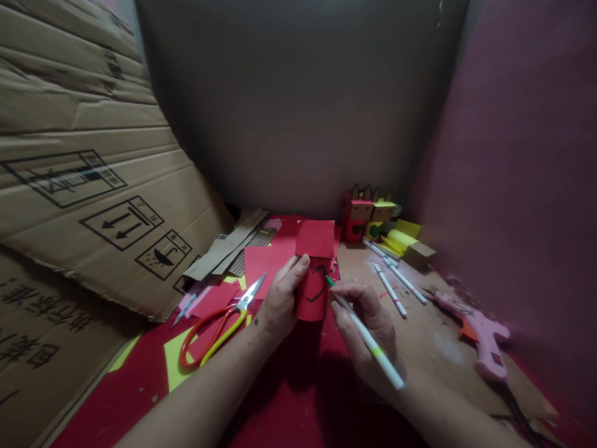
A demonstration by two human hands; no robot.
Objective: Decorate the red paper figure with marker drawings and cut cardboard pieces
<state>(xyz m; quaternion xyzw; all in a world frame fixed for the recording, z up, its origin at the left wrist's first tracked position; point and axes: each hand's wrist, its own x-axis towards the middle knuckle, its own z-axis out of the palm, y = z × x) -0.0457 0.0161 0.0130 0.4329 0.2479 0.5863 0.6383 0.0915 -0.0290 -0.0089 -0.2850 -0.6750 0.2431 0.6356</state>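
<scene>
The red tube [311, 300] is noted as smooth, matt paper. The marker [368, 339] is recorded as white plastic with a slight sheen. The scissors [241, 306] are found with bright metal blades and glossy red and yellow handles. The glue gun [482, 336] at the right edge of the work surface [298, 398] is seen as smooth pink plastic. The leaning sheet [93, 186] at the left edge is identified as matt corrugated cardboard.
</scene>
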